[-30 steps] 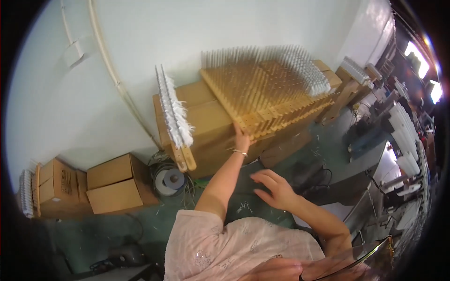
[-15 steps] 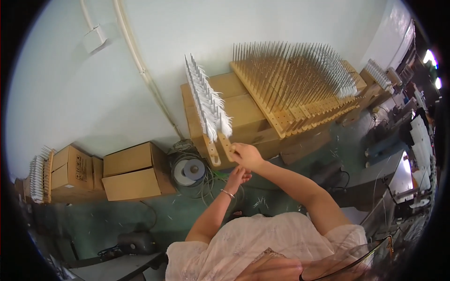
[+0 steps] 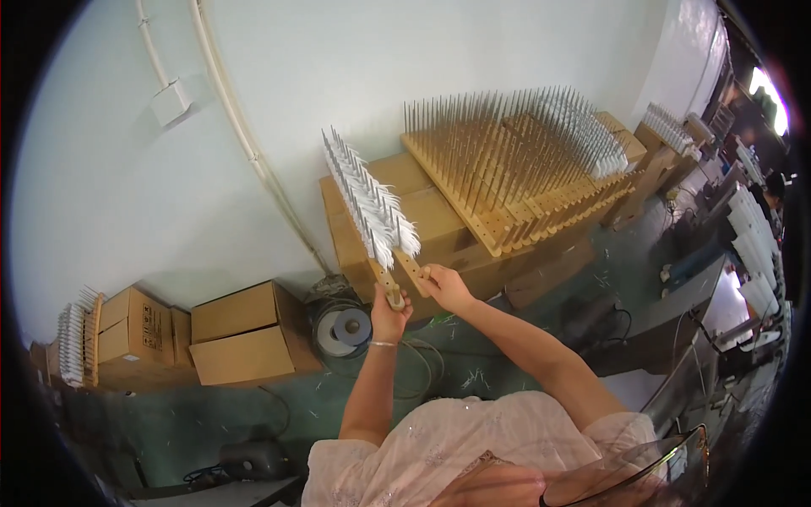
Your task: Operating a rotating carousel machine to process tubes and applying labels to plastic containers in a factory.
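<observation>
The left hand (image 3: 390, 314) has its fingers wrapped around the near end of a left wooden bar (image 3: 383, 272), while the right hand (image 3: 446, 287) pinches the near end of a right wooden bar (image 3: 409, 265) between thumb and fingers. Both bars are over the left part of a long cardboard box (image 3: 439, 203), their near ends reaching past its front edge; whether they rest on it or are lifted cannot be told. They lie side by side, roughly parallel, each long axis running from the hands away toward the wall (image 3: 304, 68) and slanting to the person's left. Rows of metal pins stand up from them amid white, fluffy tufts (image 3: 361, 196), leaving the handle ends bare. Well to their right, a broad array of pinned bars (image 3: 477, 224) sits on the same box, pins pointing up.
</observation>
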Tool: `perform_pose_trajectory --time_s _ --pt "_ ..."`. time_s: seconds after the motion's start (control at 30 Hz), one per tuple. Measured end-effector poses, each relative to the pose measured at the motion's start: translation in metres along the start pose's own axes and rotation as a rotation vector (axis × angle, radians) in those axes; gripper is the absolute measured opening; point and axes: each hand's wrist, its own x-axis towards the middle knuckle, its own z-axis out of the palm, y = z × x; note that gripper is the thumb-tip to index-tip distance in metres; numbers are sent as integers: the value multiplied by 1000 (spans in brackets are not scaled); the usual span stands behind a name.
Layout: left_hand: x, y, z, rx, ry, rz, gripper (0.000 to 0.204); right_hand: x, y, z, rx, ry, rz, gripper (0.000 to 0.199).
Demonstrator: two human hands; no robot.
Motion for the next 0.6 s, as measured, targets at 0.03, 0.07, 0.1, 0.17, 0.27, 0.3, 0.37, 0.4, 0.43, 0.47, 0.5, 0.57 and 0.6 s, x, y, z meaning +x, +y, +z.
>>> perform_pose_trajectory --time_s 0.03,0.07,0.1,0.17,0.27,0.3,0.37,0.4,0.43,0.47,0.5,0.57,0.6 --pt "3 2 -2 187 -20 43 25 -2 0 2 22 -11 42 16" --pt "4 -3 -2 203 83 86 23 -5 1 3 42 -21 86 15" --pt "8 -3 -4 209 77 84 23 -9 4 -1 42 -12 86 15" --pt "18 2 -12 219 5 122 25 -24 6 -8 -23 22 85 11" --pt "29 13 -25 274 40 150 25 -52 -15 -19 -56 -7 48 12" --pt "31 17 -22 267 42 136 26 -65 -17 -23 -59 2 51 12" --pt "32 23 -26 266 35 126 27 -87 -23 -22 46 -43 70 16" --pt "30 25 -29 262 33 114 29 -97 -27 -22 47 -41 69 16" --pt "26 25 -28 266 29 109 29 -106 -32 -22 48 -48 60 16" --pt "20 25 -28 191 54 119 30 -114 -38 -22 49 -58 51 15" --pt "12 24 -30 115 81 133 31 -120 -46 -22 49 -57 52 15" --pt "-4 -6 -46 -127 115 80 39 -127 -53 -31 60 -63 113 15" --pt "-17 -24 -50 -9 47 -42 40 -130 -54 -31 63 -58 111 15"
